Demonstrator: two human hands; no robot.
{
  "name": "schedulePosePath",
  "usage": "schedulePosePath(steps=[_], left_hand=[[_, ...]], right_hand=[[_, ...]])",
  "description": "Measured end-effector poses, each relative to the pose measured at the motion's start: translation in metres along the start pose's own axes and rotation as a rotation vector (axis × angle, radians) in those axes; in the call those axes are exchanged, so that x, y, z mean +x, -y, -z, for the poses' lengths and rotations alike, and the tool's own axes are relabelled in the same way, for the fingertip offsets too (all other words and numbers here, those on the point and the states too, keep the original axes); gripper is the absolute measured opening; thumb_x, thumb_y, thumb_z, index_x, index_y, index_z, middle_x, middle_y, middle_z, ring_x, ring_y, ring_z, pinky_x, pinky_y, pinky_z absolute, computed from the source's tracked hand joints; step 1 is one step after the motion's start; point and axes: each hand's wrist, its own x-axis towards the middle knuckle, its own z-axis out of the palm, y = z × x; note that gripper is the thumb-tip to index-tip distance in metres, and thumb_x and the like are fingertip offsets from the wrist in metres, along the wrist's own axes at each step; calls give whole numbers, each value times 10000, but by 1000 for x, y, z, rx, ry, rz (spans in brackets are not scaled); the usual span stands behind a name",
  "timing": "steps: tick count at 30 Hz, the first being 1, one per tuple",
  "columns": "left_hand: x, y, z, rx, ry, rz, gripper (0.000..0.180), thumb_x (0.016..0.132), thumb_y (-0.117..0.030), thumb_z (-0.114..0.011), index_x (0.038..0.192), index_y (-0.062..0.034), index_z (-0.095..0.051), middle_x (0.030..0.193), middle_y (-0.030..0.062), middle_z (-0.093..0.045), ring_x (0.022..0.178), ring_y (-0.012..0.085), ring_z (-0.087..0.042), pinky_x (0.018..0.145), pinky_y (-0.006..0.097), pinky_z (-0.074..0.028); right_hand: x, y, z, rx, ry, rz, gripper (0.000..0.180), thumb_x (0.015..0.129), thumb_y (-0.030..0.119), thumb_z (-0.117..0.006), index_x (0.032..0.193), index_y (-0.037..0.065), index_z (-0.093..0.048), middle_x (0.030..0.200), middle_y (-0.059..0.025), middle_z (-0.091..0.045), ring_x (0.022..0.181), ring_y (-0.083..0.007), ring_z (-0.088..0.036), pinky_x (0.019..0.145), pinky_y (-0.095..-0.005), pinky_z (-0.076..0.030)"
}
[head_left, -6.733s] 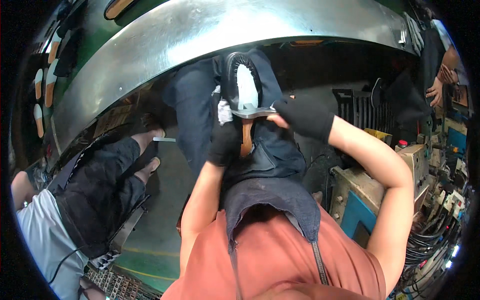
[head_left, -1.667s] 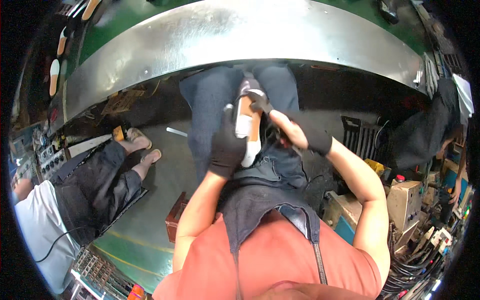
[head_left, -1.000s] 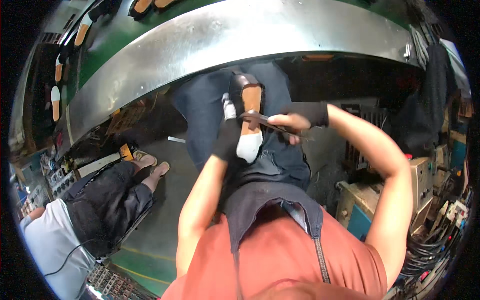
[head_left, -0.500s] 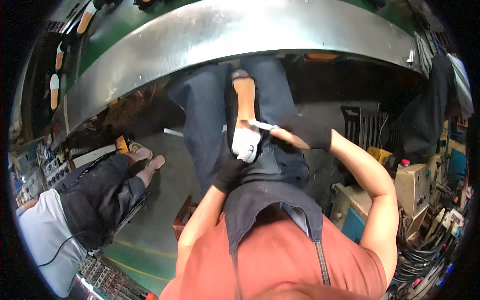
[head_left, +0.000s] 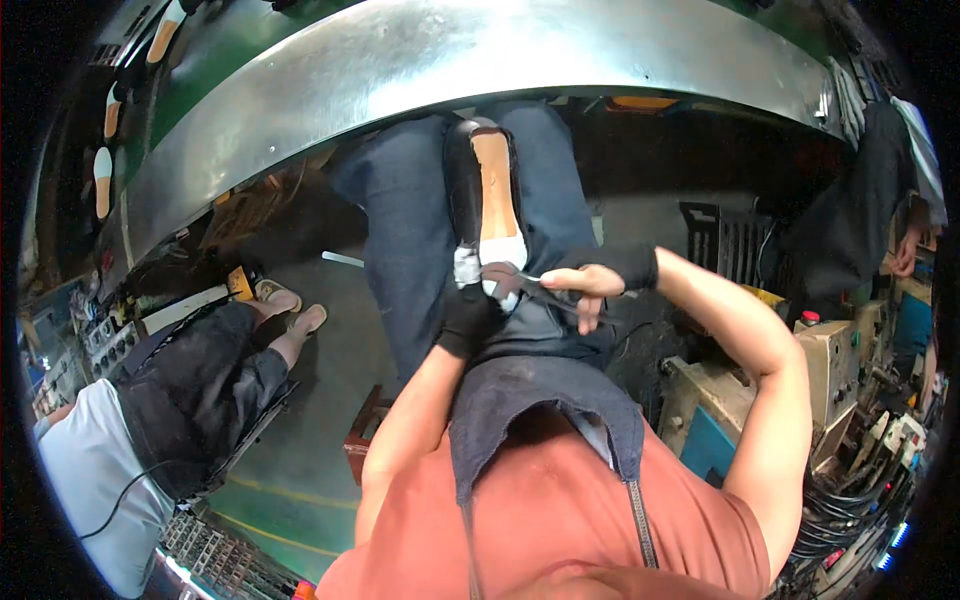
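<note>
A black shoe [head_left: 497, 190] lies sole up along my lap, its sole tan over most of its length and white at the end near me. My left hand [head_left: 472, 312], in a black fingerless glove with white wrapping on its fingertips, is closed around that white end. My right hand [head_left: 605, 278], also in a black fingerless glove, pinches a thin metal tool [head_left: 528, 276]. Its tip is at the white end, by a dark brownish patch [head_left: 497, 270] beside my left fingers. Blur hides the tool's exact kind.
A metal-edged bench [head_left: 400, 80] curves across in front of my knees. Several similar soles [head_left: 103, 180] stand at the far left. A seated person [head_left: 190, 400] is at my left. A control box [head_left: 830, 375] and cables are at my right; another person's hand [head_left: 905, 252] shows beyond.
My right hand has drawn the tool nearer me, from the tan-white border to the white end. My left fingers have shifted to the shoe's left side, and a dark patch now shows there.
</note>
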Motion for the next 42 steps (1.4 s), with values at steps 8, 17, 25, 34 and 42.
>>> schedulePosePath(steps=[8,17,25,34,42], left_hand=[[13,-11,34,-327,188,435,404,953,-309,-499,1244,-27,-502,1176,122,-582,1060,208,-573,906,342,-451],[-18,-46,24,-984,75,628,478,966,-395,-478,1296,-50,-503,1200,76,-589,1106,190,-550,985,329,-414],[-13,-50,35,-45,439,548,332,933,-215,-524,1202,-23,-554,1109,98,-595,1010,190,-551,875,329,-454],[-26,-5,9,-39,-33,109,679,788,-238,-725,1273,38,-339,1146,199,-574,1064,317,-579,885,389,-463],[-17,-40,15,-112,-8,67,723,727,-228,-785,1274,-6,-366,1183,199,-554,1105,310,-565,906,392,-455]], right_hand=[[-46,91,-19,-1011,-582,563,476,930,444,-490,746,32,-641,694,-240,-610,647,-407,-628,592,-459,-497],[-21,2,-2,-576,-392,247,365,953,354,-493,887,24,-634,783,-199,-625,716,-359,-611,651,-423,-474],[13,39,-53,-831,-367,935,405,932,357,-505,792,-5,-624,697,-235,-601,669,-386,-628,594,-449,-483],[-23,37,-76,-903,-421,622,308,900,335,-564,833,37,-603,700,-172,-577,658,-360,-585,612,-422,-474],[1,-17,-35,-1040,-455,474,299,885,340,-585,836,45,-593,845,-155,-609,680,-316,-607,608,-388,-490]])
